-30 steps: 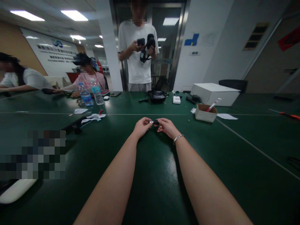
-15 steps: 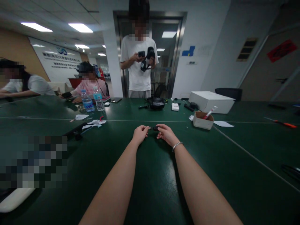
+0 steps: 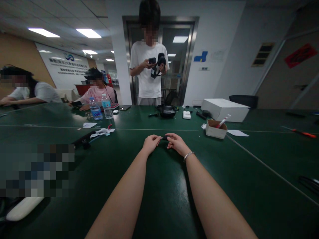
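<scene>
My left hand (image 3: 151, 145) and my right hand (image 3: 177, 144) meet fingertip to fingertip above the green table (image 3: 161, 186). Between the right thumb and forefinger is a small black piece (image 3: 164, 137), which looks like a USB stick or its cap. A tiny part with a metal end, like a USB plug, is pinched in my left fingers and mostly covered by them. The two parts now touch or join; how far one sits inside the other is too small to tell. A silver bracelet (image 3: 188, 156) circles my right wrist.
Across the table a person (image 3: 149, 73) stands holding a phone and a black device. Further off lie a black headset (image 3: 167, 111), a small open box (image 3: 216, 129) and a white box (image 3: 225, 109). Two bottles (image 3: 107, 108), paper scraps (image 3: 102, 132) and an orange-handled screwdriver (image 3: 305, 133) are also about.
The gap between the metal-ended part and the black piece has closed, as my left hand came slightly rightward. My right hand has barely moved. The view has shifted a little.
</scene>
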A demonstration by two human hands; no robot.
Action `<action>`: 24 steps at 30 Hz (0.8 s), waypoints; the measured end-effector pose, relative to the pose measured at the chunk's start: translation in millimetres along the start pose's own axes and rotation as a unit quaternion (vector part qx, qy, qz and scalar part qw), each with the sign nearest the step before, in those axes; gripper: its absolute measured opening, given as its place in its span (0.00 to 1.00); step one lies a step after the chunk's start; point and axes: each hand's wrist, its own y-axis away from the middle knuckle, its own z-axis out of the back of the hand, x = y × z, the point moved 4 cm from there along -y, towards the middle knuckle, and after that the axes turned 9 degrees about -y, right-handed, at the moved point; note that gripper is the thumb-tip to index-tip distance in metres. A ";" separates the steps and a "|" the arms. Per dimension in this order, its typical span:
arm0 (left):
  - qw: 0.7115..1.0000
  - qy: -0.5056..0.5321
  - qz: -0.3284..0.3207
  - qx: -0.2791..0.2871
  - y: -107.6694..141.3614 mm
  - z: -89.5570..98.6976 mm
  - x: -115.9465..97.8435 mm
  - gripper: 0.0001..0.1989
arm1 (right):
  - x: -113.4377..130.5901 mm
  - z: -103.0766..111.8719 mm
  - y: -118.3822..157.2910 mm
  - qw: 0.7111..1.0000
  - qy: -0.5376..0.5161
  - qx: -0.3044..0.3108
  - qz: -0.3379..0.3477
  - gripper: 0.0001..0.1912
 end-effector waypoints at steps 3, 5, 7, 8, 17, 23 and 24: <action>1.000 -0.012 -0.002 0.004 1.7 1.0 -2.7 0.13 | 0.4 -0.1 0.5 1.000 0.004 0.003 -0.004 0.09; 1.000 -0.024 -0.003 0.002 2.6 1.6 -4.1 0.14 | 0.6 0.0 0.7 1.000 0.008 0.003 -0.005 0.09; 0.999 -0.031 -0.003 0.005 3.1 1.6 -4.7 0.14 | 0.6 0.4 0.5 1.000 0.011 0.006 -0.003 0.09; 0.999 -0.033 -0.003 0.007 3.2 1.6 -4.6 0.14 | 0.3 0.8 0.2 1.000 0.013 0.007 -0.002 0.09; 0.994 -0.104 0.003 0.013 5.5 3.5 -8.5 0.22 | -2.8 2.8 -3.2 0.999 0.036 0.037 0.001 0.10; 0.989 -0.151 0.007 0.005 7.0 4.7 -12.9 0.26 | -3.2 3.0 -3.7 0.999 0.034 0.033 -0.010 0.09; 0.988 -0.155 0.006 0.005 7.2 4.7 -13.4 0.26 | -3.2 3.0 -3.7 0.999 0.039 0.026 -0.012 0.08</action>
